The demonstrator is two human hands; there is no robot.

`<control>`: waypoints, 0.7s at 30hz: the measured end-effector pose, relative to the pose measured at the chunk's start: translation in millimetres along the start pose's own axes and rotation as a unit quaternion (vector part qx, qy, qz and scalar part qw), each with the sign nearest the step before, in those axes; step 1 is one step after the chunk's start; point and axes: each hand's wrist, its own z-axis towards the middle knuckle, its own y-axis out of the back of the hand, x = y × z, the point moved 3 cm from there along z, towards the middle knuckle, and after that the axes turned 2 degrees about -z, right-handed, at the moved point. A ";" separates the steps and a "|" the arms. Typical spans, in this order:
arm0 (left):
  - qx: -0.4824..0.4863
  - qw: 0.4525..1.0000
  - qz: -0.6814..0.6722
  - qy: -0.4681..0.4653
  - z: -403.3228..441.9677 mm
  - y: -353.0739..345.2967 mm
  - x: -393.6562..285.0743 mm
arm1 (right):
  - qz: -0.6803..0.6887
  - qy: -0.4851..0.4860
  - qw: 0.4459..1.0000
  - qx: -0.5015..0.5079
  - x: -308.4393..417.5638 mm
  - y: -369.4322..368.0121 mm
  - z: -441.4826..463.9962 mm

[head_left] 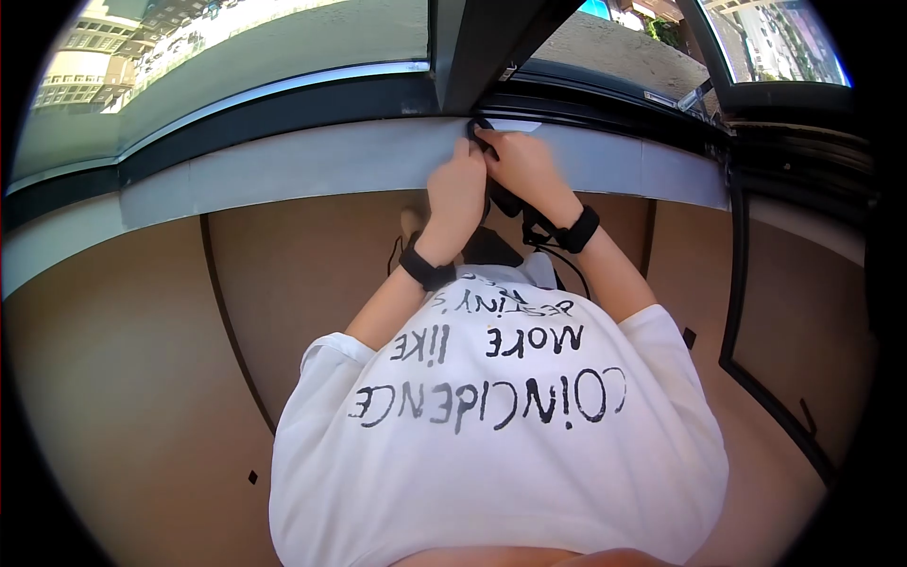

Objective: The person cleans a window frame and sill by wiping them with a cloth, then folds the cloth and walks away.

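Note:
Both my hands meet over the light grey windowsill (350,156), close to the foot of the dark window post (463,66). In the fingers of my right hand (531,170) is a small black object (480,126) with a rounded end, whose kind I cannot make out. My left hand (457,187) is closed right beside it, fingertips pinched together, and what they hold is hidden. Below the hands, a dark item (506,200) hangs at the sill's front edge, partly covered by the right hand. Each wrist wears a black band.
To the right, a window sash (784,90) stands swung outward, with a metal stay (694,95) at the frame. A fixed glass pane (265,57) fills the left. Brown panels (113,350) lie under the sill, and a thin black cable (578,274) loops near my waist.

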 end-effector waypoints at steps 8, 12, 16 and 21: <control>-0.040 0.996 0.016 -0.082 13.2 -22.8 -30.1 | -0.057 -0.074 0.995 0.018 -21.4 22.2 -17.4; -0.006 0.999 -0.020 -0.035 2.6 -7.3 -4.8 | -0.030 -0.066 0.996 0.043 3.3 12.2 -5.8; -0.042 0.998 -0.014 -0.040 -5.5 -2.8 7.4 | -0.021 -0.034 0.999 0.023 9.2 -1.8 -5.3; -0.059 0.994 -0.001 -0.088 9.9 -24.0 -21.2 | -0.042 -0.087 0.995 0.030 -17.9 18.6 -17.7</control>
